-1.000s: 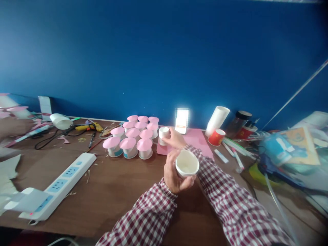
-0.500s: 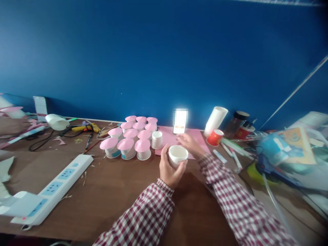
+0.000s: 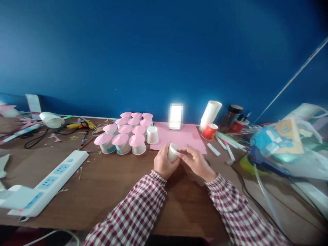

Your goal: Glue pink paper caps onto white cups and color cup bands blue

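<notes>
Currently our left hand [image 3: 163,163] wraps a white paper cup [image 3: 172,156] and our right hand [image 3: 197,162] pinches its rim; overtight squeezing could buckle it.

Scrn [image 3: 175,118] glare, blurry R side

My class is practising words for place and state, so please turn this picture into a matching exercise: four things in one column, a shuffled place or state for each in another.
Column one
1. Left hand
2. Red paper cup
3. Power strip
4. Pink paper sheet

Column two
A. Lying flat near the blue wall
B. With a white adapter at its near end
C. Curled around a white paper cup
D. In front of a tilted white cup stack

Pairs: 1-C, 2-D, 3-B, 4-A
</notes>
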A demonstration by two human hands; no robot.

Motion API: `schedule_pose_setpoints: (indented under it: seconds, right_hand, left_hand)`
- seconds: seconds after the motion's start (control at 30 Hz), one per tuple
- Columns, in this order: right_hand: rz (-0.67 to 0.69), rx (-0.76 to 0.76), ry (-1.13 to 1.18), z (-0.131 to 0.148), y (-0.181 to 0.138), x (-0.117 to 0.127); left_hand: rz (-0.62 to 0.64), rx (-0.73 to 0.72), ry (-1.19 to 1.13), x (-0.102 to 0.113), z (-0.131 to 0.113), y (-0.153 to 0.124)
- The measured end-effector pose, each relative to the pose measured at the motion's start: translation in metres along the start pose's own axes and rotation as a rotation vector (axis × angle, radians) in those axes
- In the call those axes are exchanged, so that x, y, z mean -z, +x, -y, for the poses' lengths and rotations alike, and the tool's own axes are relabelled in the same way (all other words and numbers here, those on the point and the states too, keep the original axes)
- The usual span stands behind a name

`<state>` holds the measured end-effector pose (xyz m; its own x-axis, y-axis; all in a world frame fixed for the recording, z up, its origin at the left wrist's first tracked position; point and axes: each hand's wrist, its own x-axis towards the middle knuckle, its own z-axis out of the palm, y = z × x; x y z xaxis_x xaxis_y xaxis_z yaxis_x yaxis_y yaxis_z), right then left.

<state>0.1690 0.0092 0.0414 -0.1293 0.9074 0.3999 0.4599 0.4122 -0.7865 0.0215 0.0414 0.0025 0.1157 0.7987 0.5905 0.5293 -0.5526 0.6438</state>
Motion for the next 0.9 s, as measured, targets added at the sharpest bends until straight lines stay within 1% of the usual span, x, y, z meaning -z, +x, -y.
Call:
schedule_pose_setpoints:
  seconds: [0.1,0.33,0.47,0.53,0.6,0.7,0.77,0.9]
  right_hand:
    - [0.0,-0.053,0.044,-0.001,-0.002,0.0]
    - [-0.045,-0.169,0.168,-0.002,-0.007,-0.009]
    - [-0.063,-0.172,0.172,-0.001,-0.009,-0.01]
    - [-0.062,-0.146,0.113,0.0,-0.008,-0.008]
    - [-0.058,-0.098,0.004,0.003,-0.008,-0.004]
    - [-0.021,0.001,-0.193,0.006,-0.008,0.003]
    - [0.019,0.053,-0.283,0.007,-0.008,0.007]
    - [0.071,0.089,-0.408,0.005,-0.009,0.009]
  left_hand:
    - [0.018,-0.036,0.04,-0.001,0.002,-0.001]
    - [0.064,0.019,0.012,-0.002,0.0,-0.004]
    - [0.074,0.04,-0.002,-0.001,-0.002,-0.003]
    - [0.073,0.048,0.011,0.0,-0.002,-0.002]
    - [0.081,0.04,0.037,0.001,-0.001,-0.002]
    - [0.089,-0.025,0.102,0.002,0.002,0.0]
    - [0.094,-0.073,0.139,0.004,0.003,0.001]
    - [0.14,-0.103,0.192,0.007,0.002,0.002]
